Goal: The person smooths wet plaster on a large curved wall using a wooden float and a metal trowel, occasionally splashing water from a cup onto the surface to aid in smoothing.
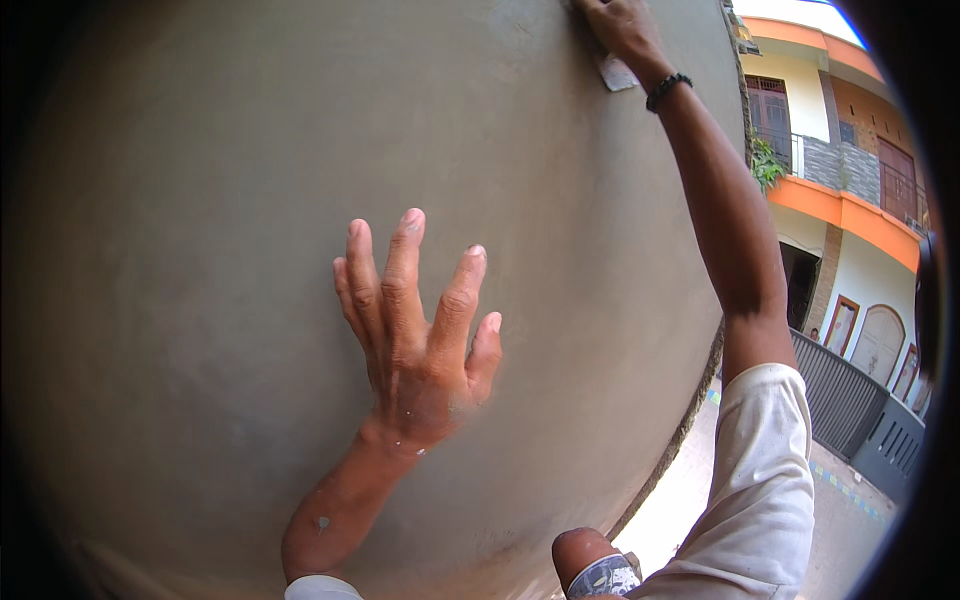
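Observation:
A grey plastered wall [230, 200] fills most of the view, its surface smooth and damp-looking. My left hand [410, 330] is raised in front of it with the fingers spread, holding nothing; whether the fingertips touch the plaster I cannot tell. Specks of plaster dot its wrist and forearm. High up near the wall's right side, my right hand [622, 30] is closed on a trowel, its flat metal blade [618, 74] lying close against the plaster. The top edge of the picture cuts off part of that hand and the trowel.
The wall ends at a rough edge [690, 425] on the right. Beyond it lie a paved street [840, 505], a dark slatted gate [835, 390] and an orange-and-white two-storey building [830, 210]. My bent knee [583, 552] shows at the bottom.

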`<action>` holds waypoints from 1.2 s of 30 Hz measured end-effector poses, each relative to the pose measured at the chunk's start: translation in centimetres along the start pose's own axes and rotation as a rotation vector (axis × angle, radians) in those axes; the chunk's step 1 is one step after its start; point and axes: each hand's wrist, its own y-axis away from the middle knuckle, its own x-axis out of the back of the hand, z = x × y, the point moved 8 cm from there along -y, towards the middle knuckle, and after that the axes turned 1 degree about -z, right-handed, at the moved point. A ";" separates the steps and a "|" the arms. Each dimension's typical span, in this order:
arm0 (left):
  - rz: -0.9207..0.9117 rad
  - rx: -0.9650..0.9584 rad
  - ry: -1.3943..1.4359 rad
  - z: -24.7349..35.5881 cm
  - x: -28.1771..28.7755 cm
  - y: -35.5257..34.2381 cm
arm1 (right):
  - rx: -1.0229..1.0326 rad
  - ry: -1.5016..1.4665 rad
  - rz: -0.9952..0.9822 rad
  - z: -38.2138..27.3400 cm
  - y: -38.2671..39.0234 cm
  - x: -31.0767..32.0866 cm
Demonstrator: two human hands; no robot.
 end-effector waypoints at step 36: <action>-0.213 -0.314 -0.497 1.3 -13.1 -10.2 | -0.331 0.223 0.132 26.5 24.8 15.0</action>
